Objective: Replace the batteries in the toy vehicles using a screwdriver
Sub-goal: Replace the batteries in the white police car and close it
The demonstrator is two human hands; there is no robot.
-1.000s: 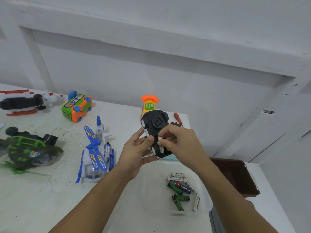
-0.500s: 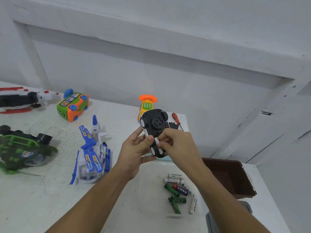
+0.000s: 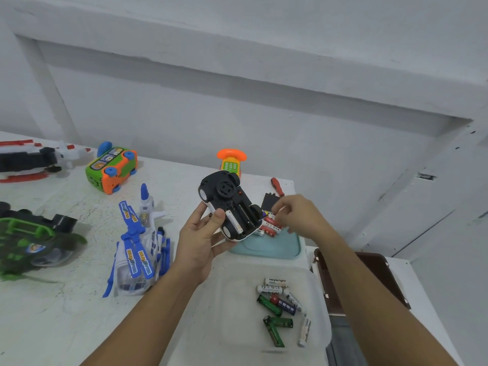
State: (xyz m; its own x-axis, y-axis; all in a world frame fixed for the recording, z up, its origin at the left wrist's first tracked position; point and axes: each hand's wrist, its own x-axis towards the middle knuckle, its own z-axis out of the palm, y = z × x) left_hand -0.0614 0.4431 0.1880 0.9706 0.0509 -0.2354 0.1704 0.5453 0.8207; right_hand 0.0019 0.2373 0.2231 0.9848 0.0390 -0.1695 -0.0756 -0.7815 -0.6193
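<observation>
Whereas the car (image 3: 224, 196) was gripped by both hands half a second ago, it is now held underside up by the left hand (image 3: 196, 241) alone, thumb curled over its edge. One battery (image 3: 233, 221) is seated in its open bay. The right hand (image 3: 298, 215) has been moved over the red batteries (image 3: 270, 225) in the teal tray (image 3: 274, 247), fingers curled; whether anything is pinched cannot be told. A screwdriver (image 3: 277, 186) lies on the white table (image 3: 66, 326), backed by a white wall (image 3: 237, 114).
</observation>
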